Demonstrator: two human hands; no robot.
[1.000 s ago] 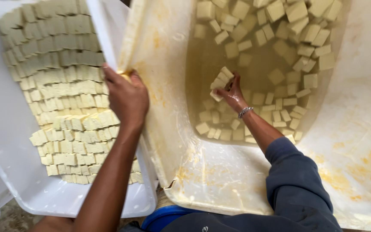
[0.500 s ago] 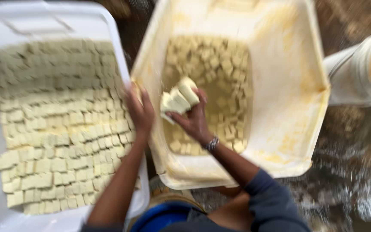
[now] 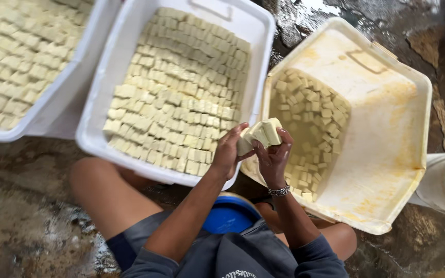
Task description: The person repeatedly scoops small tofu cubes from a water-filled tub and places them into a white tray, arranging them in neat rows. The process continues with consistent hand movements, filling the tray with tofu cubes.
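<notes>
1. Since half a second ago, both my hands have come off the tubs and met at the gap between them.
2. Earlier, my left hand [image 3: 228, 152] rested on the rim of the white tub [image 3: 97, 135]; now its grip is clenched on the near side of the stack of pale blocks [image 3: 259, 135].
3. My right hand [image 3: 274, 157], bracelet at the wrist, grasps the same stack from the other side, as it did before.
4. That stack sits between my palms, over the near edge of the stained tub [image 3: 387, 154], above the loose blocks [image 3: 310, 123] in yellowish liquid.
5. Packed rows of blocks [image 3: 181, 98] fill the white tub just beside my left hand.
</notes>
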